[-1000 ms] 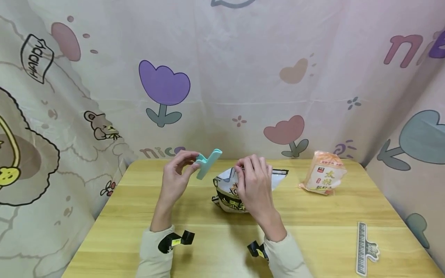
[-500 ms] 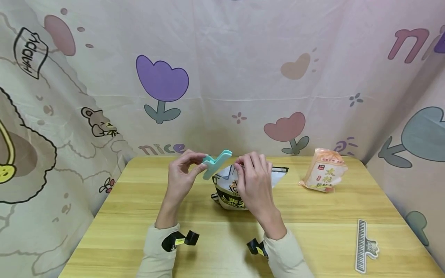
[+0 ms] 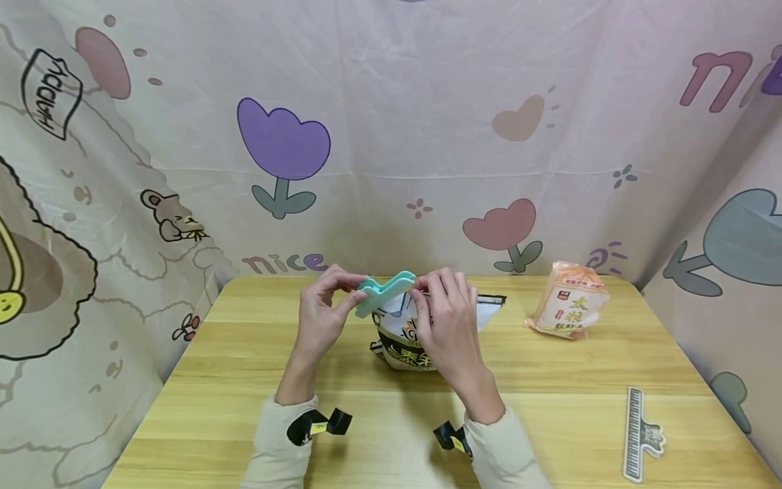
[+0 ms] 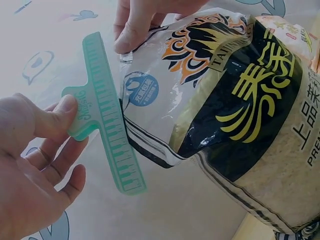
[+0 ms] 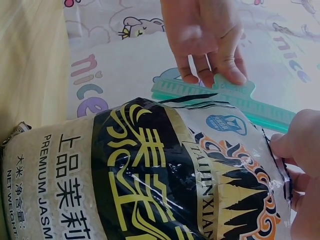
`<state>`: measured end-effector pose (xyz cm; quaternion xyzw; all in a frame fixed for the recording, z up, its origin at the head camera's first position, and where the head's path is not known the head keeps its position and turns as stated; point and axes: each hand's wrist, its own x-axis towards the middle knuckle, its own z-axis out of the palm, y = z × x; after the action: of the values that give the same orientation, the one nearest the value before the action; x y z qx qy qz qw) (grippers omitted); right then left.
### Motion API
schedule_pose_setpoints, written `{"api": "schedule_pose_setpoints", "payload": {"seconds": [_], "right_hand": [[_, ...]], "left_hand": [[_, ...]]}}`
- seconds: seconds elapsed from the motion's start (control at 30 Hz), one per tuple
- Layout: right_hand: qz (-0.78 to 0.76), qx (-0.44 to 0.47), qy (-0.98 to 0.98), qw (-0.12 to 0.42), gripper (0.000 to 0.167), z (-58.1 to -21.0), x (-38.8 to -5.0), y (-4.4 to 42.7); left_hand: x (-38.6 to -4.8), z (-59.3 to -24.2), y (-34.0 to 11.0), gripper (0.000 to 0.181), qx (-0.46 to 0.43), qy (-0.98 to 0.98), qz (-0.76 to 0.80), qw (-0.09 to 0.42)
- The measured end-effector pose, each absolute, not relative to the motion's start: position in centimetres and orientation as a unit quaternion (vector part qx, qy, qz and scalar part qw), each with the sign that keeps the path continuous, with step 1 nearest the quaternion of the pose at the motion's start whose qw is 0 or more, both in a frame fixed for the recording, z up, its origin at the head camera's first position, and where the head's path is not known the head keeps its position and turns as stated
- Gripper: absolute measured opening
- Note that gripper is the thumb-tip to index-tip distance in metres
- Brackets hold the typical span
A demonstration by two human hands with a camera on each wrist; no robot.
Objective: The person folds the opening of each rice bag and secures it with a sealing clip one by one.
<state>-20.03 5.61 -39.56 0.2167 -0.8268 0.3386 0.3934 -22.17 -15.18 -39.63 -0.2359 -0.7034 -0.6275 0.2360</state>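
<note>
In my left hand (image 3: 322,305) a mint-green bag clip (image 4: 111,115) with a piano-key pattern is pinched by its handle, thumb on the near side. The clip lies slanted along the upper left corner of a rice bag (image 5: 145,175); whether its jaws are around the film or only beside it, I cannot tell. That bag stands on the table, with white, black and gold print. With thumb and fingers, my right hand (image 3: 449,319) pinches the top edge of the bag and covers its middle in the head view.
A small orange-and-white food packet (image 3: 571,302) stands at the back right of the wooden table (image 3: 244,380). Nearer the right edge lies a grey clip (image 3: 638,435) with a piano-key pattern. A printed cloth (image 3: 379,122) hangs behind the table.
My left hand has moved right with the bag clip, bringing it from beside the rice bag to its upper left corner. The clip has tilted flatter. My right hand keeps its hold.
</note>
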Motion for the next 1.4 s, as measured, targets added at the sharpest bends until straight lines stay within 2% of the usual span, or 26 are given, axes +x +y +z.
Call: {"api": "schedule_pose_setpoints", "payload": {"seconds": [0.83, 1.1, 1.4], "right_hand": [[0.364, 0.220, -0.827, 0.368, 0.006, -38.8, -19.8, 7.1], [0.336, 0.209, -0.858, 0.328, 0.005, -38.0, -19.4, 9.0], [0.304, 0.204, -0.877, 0.313, 0.004, -37.6, -19.0, 9.7]], "left_hand": [[-22.1, -39.8, -14.3, 0.020, -0.247, -0.686, -0.644, 0.231], [-22.1, -39.8, -14.1, 0.019, -0.240, -0.703, -0.627, 0.234], [-22.0, -39.9, -13.7, 0.018, -0.231, -0.711, -0.623, 0.231]]}}
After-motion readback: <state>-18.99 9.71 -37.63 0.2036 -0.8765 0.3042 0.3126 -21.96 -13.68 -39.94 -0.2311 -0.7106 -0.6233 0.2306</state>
